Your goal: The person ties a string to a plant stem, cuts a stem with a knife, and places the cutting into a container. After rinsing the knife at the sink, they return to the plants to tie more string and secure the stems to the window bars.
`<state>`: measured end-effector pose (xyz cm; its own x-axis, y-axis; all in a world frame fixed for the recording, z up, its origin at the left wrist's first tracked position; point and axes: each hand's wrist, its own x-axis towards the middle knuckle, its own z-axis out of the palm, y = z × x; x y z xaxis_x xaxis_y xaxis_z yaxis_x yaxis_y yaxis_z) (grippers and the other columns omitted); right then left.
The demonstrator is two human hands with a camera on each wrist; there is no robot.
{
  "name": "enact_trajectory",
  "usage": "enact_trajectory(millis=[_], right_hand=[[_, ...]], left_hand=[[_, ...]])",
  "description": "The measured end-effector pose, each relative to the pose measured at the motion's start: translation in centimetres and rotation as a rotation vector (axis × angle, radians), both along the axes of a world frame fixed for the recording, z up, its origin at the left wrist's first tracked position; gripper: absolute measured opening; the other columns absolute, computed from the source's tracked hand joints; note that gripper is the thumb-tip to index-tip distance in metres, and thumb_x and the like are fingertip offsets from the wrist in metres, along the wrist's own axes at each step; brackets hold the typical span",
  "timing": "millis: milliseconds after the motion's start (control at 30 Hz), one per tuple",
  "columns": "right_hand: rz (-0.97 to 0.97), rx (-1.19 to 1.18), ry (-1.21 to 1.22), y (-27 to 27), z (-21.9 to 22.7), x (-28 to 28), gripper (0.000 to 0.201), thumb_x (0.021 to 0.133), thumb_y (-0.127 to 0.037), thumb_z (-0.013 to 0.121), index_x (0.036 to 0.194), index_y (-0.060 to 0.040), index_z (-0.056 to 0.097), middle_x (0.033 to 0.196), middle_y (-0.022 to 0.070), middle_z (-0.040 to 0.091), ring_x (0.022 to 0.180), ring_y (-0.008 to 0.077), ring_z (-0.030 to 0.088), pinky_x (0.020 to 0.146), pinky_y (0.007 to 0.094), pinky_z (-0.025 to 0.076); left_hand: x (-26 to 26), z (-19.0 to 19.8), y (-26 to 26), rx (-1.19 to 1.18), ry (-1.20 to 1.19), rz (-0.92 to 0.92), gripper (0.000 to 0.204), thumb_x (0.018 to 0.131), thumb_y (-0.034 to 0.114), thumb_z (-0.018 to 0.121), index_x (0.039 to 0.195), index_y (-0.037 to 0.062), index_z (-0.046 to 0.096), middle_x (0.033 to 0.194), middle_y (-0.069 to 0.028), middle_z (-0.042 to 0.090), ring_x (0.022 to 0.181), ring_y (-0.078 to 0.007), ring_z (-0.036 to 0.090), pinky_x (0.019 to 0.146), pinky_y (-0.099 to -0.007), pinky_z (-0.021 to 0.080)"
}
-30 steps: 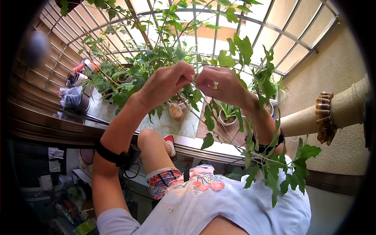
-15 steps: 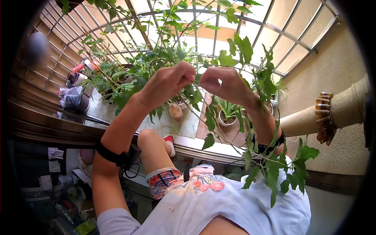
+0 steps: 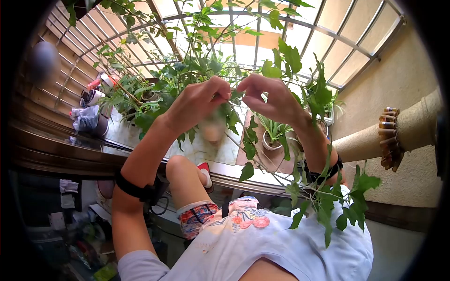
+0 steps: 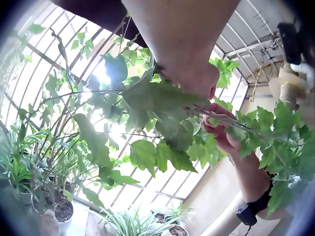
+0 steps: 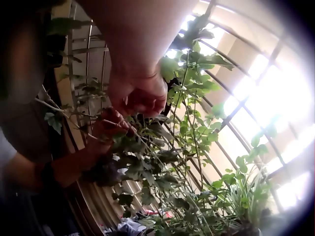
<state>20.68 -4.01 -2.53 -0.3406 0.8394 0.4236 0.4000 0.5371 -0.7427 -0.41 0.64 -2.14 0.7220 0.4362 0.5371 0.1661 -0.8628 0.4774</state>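
Observation:
In the head view, my left hand point(image 3: 197, 100) is raised over the plants, thumb and fingertips pinched together. They hold a thin vine stem point(image 4: 236, 123), which the left wrist view shows running off to the right with lobed green leaves point(image 4: 275, 123). Facing it, my right hand point(image 3: 274, 98) has its fingers loosely bent, with thumb and index finger parted. A small gap separates the two hands. The right wrist view shows the right hand point(image 5: 138, 96) just above the left fingers point(image 5: 110, 123) and the stem. Its palm side is in shadow.
A leafy vine end point(image 3: 328, 206) hangs across the right forearm and shirt. Potted plants, including a spider plant in a white pot point(image 3: 272, 140), stand on the ledge point(image 3: 187, 152) inside curved window bars point(image 3: 318, 30). At right, a rope-wrapped pipe point(image 3: 361, 147) juts out.
My right hand has drawn slightly away from the left, and its thumb and index finger have spread apart. The left hand has stayed nearly in place, still pinched.

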Motion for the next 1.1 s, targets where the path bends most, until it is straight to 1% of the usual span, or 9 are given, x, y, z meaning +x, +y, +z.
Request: enact_trajectory(millis=[267, 400, 500, 600, 667, 800, 900, 1000, 1100], right_hand=[[-0.013, 0.148, -0.084, -0.3, -0.1, -0.3, 0.01, 0.071, -0.008, 0.063, 0.079, -0.0063, 0.057, 0.056, 0.0043, 0.055, 0.048, 0.0152, 0.054, 0.047, 0.0284, 0.043], [-0.031, 0.381, -0.054, 0.7, -1.6, -0.9, 0.013, 0.071, -0.004, 0.066, 0.081, -0.0063, 0.059, 0.051, 0.0013, 0.048, 0.045, 0.0095, 0.046, 0.043, 0.0244, 0.038], [-0.075, 0.36, -0.042, 0.5, -1.5, -0.9, 0.012, 0.07, -0.005, 0.068, 0.078, -0.0058, 0.058, 0.052, 0.0022, 0.049, 0.046, 0.0099, 0.049, 0.043, 0.0259, 0.039], [-0.082, 0.235, -0.103, -0.2, -0.5, -0.7, 0.012, 0.07, -0.005, 0.068, 0.075, -0.0059, 0.057, 0.054, 0.0036, 0.052, 0.048, 0.0107, 0.052, 0.044, 0.0263, 0.041], [-0.088, 0.256, -0.128, -0.1, -0.7, -0.7, 0.012, 0.07, -0.004, 0.067, 0.076, -0.0058, 0.056, 0.056, 0.0042, 0.053, 0.049, 0.0121, 0.054, 0.045, 0.0267, 0.042], [-0.101, 0.414, -0.08, 0.6, -1.9, -1.3, 0.013, 0.07, -0.009, 0.064, 0.078, -0.0078, 0.054, 0.055, 0.0049, 0.052, 0.049, 0.0202, 0.055, 0.047, 0.032, 0.043], [-0.105, 0.411, -0.079, 0.4, -1.7, -1.3, 0.011, 0.07, -0.007, 0.062, 0.074, -0.0074, 0.052, 0.057, 0.0057, 0.053, 0.05, 0.0218, 0.055, 0.047, 0.0328, 0.043], [-0.118, 0.442, -0.15, -0.3, -0.9, -1.1, 0.012, 0.069, -0.002, 0.063, 0.072, -0.0055, 0.052, 0.06, 0.0054, 0.054, 0.05, 0.0184, 0.055, 0.046, 0.0306, 0.045], [-0.247, 0.552, -0.206, -0.3, -1.3, -1.6, 0.015, 0.066, -0.002, 0.058, 0.066, -0.0069, 0.044, 0.057, 0.0058, 0.049, 0.049, 0.0225, 0.053, 0.044, 0.0345, 0.041]], left_hand=[[0.0, 0.4, -0.2, -0.008, 0.011, 0.016, 0.023, 0.074, -0.007, 0.062, 0.089, 0.003, 0.047, 0.082, -0.0083, 0.061, 0.082, -0.018, 0.064, 0.067, -0.0267, 0.052], [0.4, 0.2, -0.1, 0.016, -0.055, 0.007, 0.022, 0.074, -0.003, 0.062, 0.089, 0.0046, 0.048, 0.076, -0.0077, 0.061, 0.07, -0.0213, 0.064, 0.06, -0.0289, 0.051], [0.3, 0.2, -0.1, 0.017, -0.062, 0.002, 0.022, 0.074, -0.004, 0.062, 0.089, 0.0045, 0.047, 0.077, -0.0078, 0.061, 0.07, -0.021, 0.064, 0.06, -0.0289, 0.052], [0.4, 0.2, 0.0, 0.013, -0.069, 0.007, 0.023, 0.074, -0.004, 0.062, 0.089, 0.0045, 0.047, 0.077, -0.0078, 0.061, 0.07, -0.0206, 0.064, 0.06, -0.0287, 0.052], [0.4, 0.2, 0.1, 0.011, -0.069, 0.009, 0.023, 0.074, -0.004, 0.062, 0.089, 0.0045, 0.047, 0.078, -0.0079, 0.061, 0.07, -0.0204, 0.064, 0.061, -0.0287, 0.052], [0.4, 0.2, 0.1, 0.023, -0.056, 0.01, 0.022, 0.075, -0.004, 0.062, 0.089, 0.0043, 0.047, 0.078, -0.008, 0.061, 0.07, -0.0201, 0.064, 0.061, -0.0285, 0.052], [0.4, 0.3, 0.1, 0.02, -0.058, 0.009, 0.022, 0.075, -0.004, 0.062, 0.089, 0.0042, 0.047, 0.077, -0.008, 0.061, 0.07, -0.0205, 0.063, 0.061, -0.0286, 0.052], [0.3, 0.3, 0.2, 0.032, -0.03, 0.0, 0.02, 0.074, -0.003, 0.062, 0.088, 0.004, 0.048, 0.077, -0.0081, 0.059, 0.069, -0.0221, 0.062, 0.06, -0.0299, 0.05], [0.3, 1.1, -0.2, 0.077, 0.059, -0.027, 0.016, 0.074, -0.002, 0.061, 0.086, 0.0036, 0.051, 0.077, -0.0085, 0.056, 0.068, -0.0242, 0.06, 0.059, -0.0316, 0.048]])
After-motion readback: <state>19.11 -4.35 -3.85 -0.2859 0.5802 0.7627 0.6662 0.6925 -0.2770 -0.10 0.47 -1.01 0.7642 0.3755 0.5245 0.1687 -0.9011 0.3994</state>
